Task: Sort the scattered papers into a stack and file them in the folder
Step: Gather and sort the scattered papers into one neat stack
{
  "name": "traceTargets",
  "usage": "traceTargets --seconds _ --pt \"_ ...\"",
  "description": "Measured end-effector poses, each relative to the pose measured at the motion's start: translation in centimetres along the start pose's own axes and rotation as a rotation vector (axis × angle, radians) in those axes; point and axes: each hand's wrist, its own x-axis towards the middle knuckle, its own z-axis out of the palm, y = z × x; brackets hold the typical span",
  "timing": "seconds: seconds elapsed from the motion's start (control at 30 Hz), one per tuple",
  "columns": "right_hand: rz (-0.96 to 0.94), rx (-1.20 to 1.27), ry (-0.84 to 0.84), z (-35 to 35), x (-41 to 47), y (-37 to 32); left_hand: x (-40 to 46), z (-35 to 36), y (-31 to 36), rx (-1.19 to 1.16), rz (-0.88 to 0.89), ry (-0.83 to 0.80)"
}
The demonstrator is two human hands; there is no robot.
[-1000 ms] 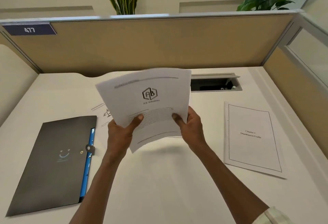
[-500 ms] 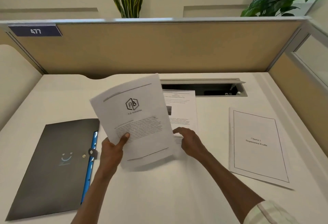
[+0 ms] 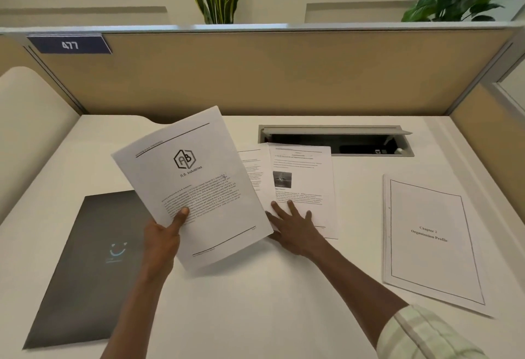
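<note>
My left hand (image 3: 163,233) grips a printed page with an "A.B. Industries" logo (image 3: 196,185), held tilted above the desk. My right hand (image 3: 292,225) lies flat, fingers spread, on a page with a small photo (image 3: 306,176) that rests on the desk. Another sheet (image 3: 252,171) peeks out from under both pages. A dark grey folder (image 3: 85,267) with a smile mark lies shut at the left, partly hidden by the held page. A bordered "Chapter 2 Organization Profile" page (image 3: 431,242) lies flat at the right.
The white desk (image 3: 270,316) is boxed in by tan partition walls (image 3: 270,74) at the back and right. An open cable tray slot (image 3: 341,140) sits in the desk behind the papers. Plants stand beyond the partition.
My right hand let go of the logo page and came down flat on the photo page on the desk. My left hand now holds the logo page alone, shifted left.
</note>
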Motion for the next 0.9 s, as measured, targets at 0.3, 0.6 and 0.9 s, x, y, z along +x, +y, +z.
traceTargets --seconds 0.3,0.6,0.9 --pt "0.117 0.363 0.264 2.7 -6.0 4.1 -0.2 1.3 0.5 -0.028 0.023 -0.024" --pt "0.606 0.401 0.356 0.0 -6.0 2.0 -1.4 1.8 0.3 0.019 0.002 -0.043" --pt "0.747 0.686 0.314 -2.2 -4.0 2.3 -1.8 2.2 0.4 0.038 -0.012 -0.010"
